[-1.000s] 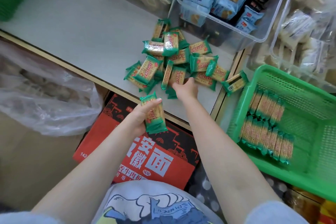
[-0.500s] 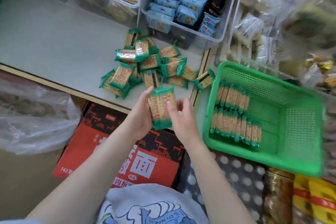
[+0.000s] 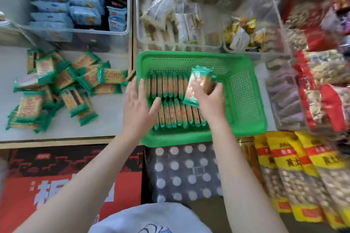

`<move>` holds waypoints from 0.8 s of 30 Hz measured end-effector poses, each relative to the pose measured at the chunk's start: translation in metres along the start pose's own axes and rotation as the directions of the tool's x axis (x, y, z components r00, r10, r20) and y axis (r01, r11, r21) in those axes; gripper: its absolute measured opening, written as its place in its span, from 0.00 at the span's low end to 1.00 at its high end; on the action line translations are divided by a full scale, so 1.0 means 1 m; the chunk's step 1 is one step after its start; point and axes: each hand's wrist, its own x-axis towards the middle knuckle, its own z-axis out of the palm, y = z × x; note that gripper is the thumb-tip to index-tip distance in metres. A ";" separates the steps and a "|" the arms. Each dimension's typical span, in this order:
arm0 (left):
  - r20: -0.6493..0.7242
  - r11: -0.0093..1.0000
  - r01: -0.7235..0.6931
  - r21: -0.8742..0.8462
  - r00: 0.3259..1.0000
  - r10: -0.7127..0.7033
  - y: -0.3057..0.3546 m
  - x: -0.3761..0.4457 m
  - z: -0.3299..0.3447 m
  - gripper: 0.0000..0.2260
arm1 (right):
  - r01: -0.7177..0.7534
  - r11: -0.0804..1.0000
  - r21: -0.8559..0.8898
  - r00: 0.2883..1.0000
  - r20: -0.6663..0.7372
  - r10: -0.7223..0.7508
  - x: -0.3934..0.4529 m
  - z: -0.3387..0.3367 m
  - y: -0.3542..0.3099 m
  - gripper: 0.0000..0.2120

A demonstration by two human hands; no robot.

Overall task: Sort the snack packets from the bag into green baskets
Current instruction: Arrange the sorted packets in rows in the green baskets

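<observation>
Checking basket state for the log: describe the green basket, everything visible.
The green basket is a rectangular plastic tray with perforated walls and floor and a solid rolled rim. It sits upright on the shelf edge, in front of clear bins. Two rows of green-ended snack packets stand on edge in its left half; the right half is bare. The left hand rests open against the rows at the left wall, and the right hand holds a packet above them.
</observation>
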 end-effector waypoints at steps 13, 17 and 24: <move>0.001 0.921 -0.019 0.389 1.000 0.020 -0.009 -0.019 0.040 0.35 | -0.066 0.796 -0.601 0.969 0.151 0.194 0.134 0.017 0.044 0.49; -0.005 0.917 -0.016 0.398 1.000 0.020 -0.008 -0.019 0.039 0.35 | -0.133 0.847 -0.515 0.967 0.120 0.225 0.133 0.022 0.054 0.51; 0.016 0.945 -0.012 0.327 1.000 0.008 -0.008 -0.018 0.038 0.35 | -0.139 0.884 -0.446 0.968 0.125 0.216 0.121 0.036 0.052 0.48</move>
